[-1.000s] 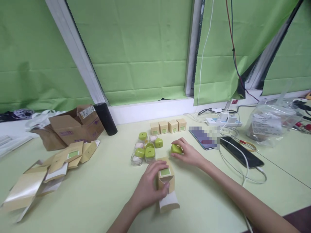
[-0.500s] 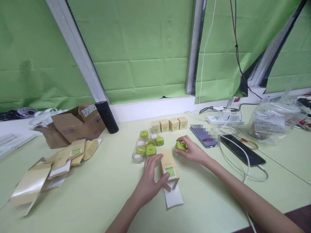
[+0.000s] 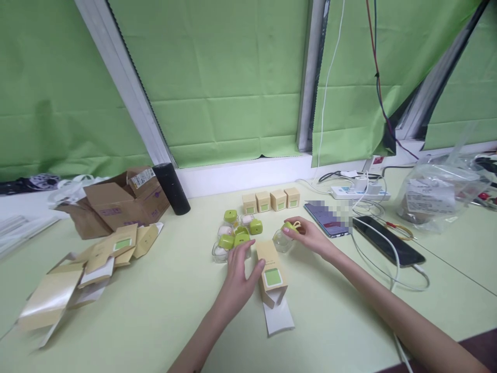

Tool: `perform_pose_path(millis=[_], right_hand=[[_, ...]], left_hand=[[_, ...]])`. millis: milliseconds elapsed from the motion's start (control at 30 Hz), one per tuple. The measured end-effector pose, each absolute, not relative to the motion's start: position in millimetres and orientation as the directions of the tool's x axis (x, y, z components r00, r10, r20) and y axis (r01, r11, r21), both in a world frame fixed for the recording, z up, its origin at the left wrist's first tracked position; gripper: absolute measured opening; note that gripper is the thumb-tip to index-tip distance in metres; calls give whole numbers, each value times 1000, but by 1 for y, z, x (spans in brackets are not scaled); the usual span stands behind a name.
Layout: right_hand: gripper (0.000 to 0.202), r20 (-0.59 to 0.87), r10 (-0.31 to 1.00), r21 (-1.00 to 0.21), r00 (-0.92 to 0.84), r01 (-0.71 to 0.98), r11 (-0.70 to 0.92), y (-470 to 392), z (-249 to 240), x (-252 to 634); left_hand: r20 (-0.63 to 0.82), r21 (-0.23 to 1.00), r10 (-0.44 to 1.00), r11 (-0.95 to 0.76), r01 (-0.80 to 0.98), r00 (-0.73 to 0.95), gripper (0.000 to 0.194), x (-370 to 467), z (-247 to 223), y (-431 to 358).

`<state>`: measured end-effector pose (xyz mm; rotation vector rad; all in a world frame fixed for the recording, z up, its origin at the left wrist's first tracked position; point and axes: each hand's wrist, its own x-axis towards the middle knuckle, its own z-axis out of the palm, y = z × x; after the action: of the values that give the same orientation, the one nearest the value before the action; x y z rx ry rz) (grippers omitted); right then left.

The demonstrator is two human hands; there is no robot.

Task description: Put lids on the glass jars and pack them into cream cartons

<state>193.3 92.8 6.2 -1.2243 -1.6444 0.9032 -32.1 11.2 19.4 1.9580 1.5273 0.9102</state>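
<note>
My right hand [image 3: 306,235] pinches a small clear container with a green lid [image 3: 289,228] and a loop on that lid. The container is tilted, its clear body [image 3: 282,242] pointing left and down, just above or on the table; I cannot tell which. My left hand [image 3: 240,274] has its fingers spread at the left side of a tan carton [image 3: 272,264]. The carton lies with a green square on its upper side and its white-lined end flap [image 3: 278,317] hanging open towards me. Beyond the left fingertips, several similar green-lidded containers [image 3: 241,235] sit clustered, some with pale contents.
Several small tan boxes [image 3: 278,200] stand in a row behind. Flattened cartons [image 3: 101,256], a brown cardboard box [image 3: 124,202] and a black cylinder [image 3: 171,189] are at left. Two phones [image 3: 388,241], white cables, a power strip [image 3: 359,192] and a plastic bag [image 3: 438,191] lie at right.
My right hand has turned the container, so its clear body now shows towards the left. My left hand has shifted slightly, its thumb moving up along the carton.
</note>
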Motion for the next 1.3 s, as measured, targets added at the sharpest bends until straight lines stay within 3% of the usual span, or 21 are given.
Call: perform_pose_path(millis=[67, 133, 300, 433, 500, 667, 833, 1100, 1300], right_hand=[[46, 240, 965, -913, -108, 312, 263, 93, 8, 193], [46, 264, 962, -918, -66, 289, 272, 94, 11, 194], [50, 309, 948, -928, 81, 244, 282, 99, 15, 205], [48, 354, 927, -905, 128, 298, 304, 99, 19, 213], [44, 382, 920, -875, 89, 355, 329, 97, 21, 214], [40, 437, 885, -762, -162, 457, 459, 89, 25, 211], [37, 395, 838, -675, -376, 500, 542, 90, 18, 212], [38, 343, 817, -592, -463, 569, 571, 91, 14, 212], [42, 309, 820, -533, -482, 626, 569, 88, 14, 213]], left_hand=[[190, 614, 953, -304, 728, 238, 44, -24, 36, 28], [48, 477, 928, -346, 808, 369, 50, -12, 55, 53], [-182, 362, 858, -396, 844, 480, 72, 30, 75, 114], [-180, 279, 861, -419, 864, 476, 61, 56, 63, 126], [-136, 254, 879, -415, 874, 457, 66, 60, 56, 121], [-116, 265, 867, -444, 856, 485, 64, 49, 44, 112], [-99, 284, 877, -428, 858, 471, 59, 41, 35, 113], [-142, 352, 874, -394, 849, 465, 56, 42, 39, 109], [-106, 465, 869, -386, 797, 483, 79, 15, 75, 90]])
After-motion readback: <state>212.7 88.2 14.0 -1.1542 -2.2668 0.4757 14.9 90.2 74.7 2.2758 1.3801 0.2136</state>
